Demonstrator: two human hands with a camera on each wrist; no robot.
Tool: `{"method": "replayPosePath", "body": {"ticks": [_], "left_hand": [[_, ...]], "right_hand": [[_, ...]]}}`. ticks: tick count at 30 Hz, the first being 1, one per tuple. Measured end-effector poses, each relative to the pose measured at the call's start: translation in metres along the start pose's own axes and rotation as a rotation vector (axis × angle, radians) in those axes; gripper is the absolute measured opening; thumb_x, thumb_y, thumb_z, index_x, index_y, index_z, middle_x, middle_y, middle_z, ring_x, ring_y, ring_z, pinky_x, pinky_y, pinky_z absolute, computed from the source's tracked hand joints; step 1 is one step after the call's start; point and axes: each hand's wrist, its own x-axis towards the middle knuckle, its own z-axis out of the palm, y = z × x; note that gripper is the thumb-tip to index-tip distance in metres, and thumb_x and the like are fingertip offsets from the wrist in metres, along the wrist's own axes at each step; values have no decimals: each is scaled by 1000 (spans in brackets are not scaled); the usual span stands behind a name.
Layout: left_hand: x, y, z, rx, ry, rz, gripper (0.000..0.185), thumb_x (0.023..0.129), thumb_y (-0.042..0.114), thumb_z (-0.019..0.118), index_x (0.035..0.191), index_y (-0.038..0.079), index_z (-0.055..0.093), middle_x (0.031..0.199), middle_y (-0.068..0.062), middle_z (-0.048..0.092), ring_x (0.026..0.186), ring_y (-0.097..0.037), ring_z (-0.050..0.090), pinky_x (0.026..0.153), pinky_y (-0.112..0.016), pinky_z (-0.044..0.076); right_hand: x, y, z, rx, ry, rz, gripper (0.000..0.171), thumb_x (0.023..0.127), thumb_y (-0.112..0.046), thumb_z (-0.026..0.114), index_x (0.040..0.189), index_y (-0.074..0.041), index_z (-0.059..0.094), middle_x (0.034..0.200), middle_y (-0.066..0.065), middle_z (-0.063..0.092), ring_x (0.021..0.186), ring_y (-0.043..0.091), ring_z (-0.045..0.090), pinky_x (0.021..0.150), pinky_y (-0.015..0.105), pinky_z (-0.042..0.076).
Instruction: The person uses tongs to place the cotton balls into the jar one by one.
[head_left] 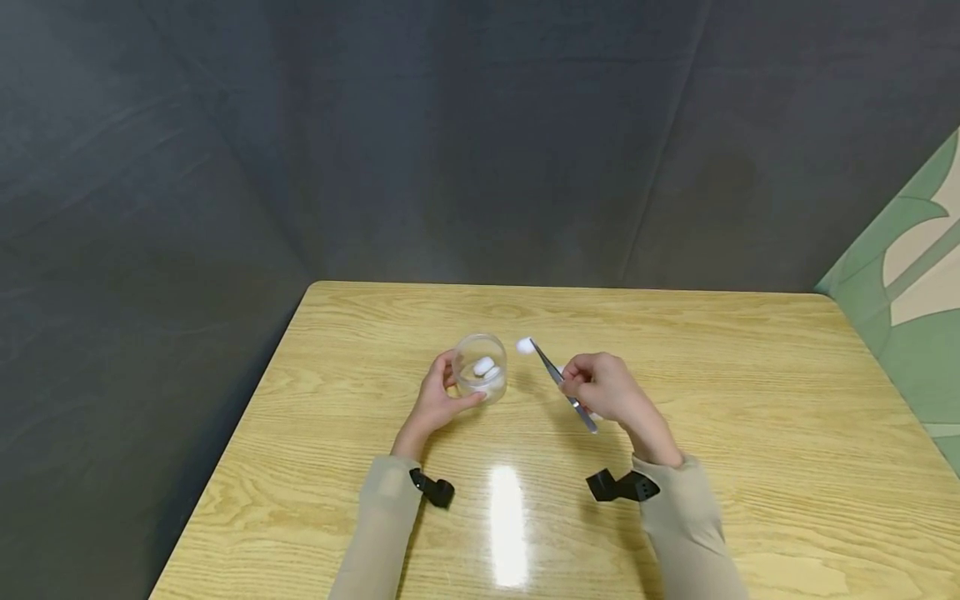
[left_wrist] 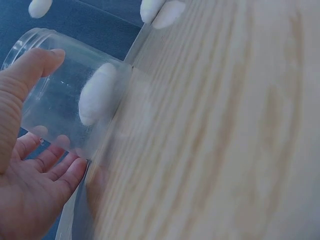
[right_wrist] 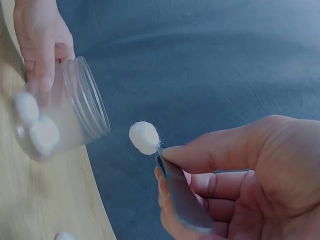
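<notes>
My left hand (head_left: 441,402) grips a clear screw-neck jar (head_left: 480,390), thumb on one side and fingers round the other. The jar stands on the table with its open mouth up, and white cotton balls (right_wrist: 44,135) lie at its bottom. To the right of the jar, my right hand (head_left: 606,387) pinches metal tweezers (head_left: 553,371) between thumb and fingers. At the tweezers' tips sits one cotton ball (right_wrist: 144,137), raised above the table and just to the right of the jar's rim.
White cotton (head_left: 595,416) shows on the wooden table (head_left: 750,375), partly hidden under my right hand. A dark curtain (head_left: 480,150) hangs behind the table's far edge. On the right is a green leaf-patterned panel (head_left: 892,250). Both wrists wear small black camera mounts (head_left: 621,487).
</notes>
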Motion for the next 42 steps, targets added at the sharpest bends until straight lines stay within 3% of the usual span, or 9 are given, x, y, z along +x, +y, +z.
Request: {"method": "replayPosePath", "body": {"ticks": [9,16,19,27,35,42], "left_hand": [[0,4,0,-16,-3,-27,77,74,-2,77,137,-7,33,129,-26,46,118,-37,47,99,-46,40],[-7,35,-2,-21,-27,-12,74,75,-6,74,134,-15,30,127,-35,42,117,-46,43,99,-52,38],[-8,38,-2,-7,-26,-9,73,75,-6,73,133,-16,30,127,-35,43,116,-47,44,98,-51,39],[-8,39,-2,-13,-22,-18,74,75,-5,74,135,-15,30,128,-35,42,118,-46,43,99,-52,38],[-9,40,-2,-18,-24,-34,74,76,-4,73,136,-13,30,128,-35,42,117,-47,43,99,-53,37],[-9,40,-2,-8,-29,-37,75,76,-4,74,136,-13,30,128,-35,42,118,-47,42,100,-53,37]], "right_hand": [[8,-11,12,13,-31,-44,9,86,0,58,79,3,62,64,4,54,48,13,47,44,24,43],[13,-16,24,4,-51,-84,8,84,2,58,77,3,62,62,4,55,46,12,47,43,25,42],[16,-17,29,-6,-50,-83,7,82,3,58,76,2,62,60,2,54,43,10,46,42,24,42],[21,-15,35,-39,-56,-71,8,81,1,60,74,1,62,54,0,51,41,10,45,41,23,42],[23,-14,38,-47,-67,-31,10,82,-1,61,72,-1,61,51,-1,50,44,27,53,43,25,43],[22,-12,35,-50,-70,-48,9,83,1,59,74,0,61,55,1,52,42,14,48,43,25,43]]}}
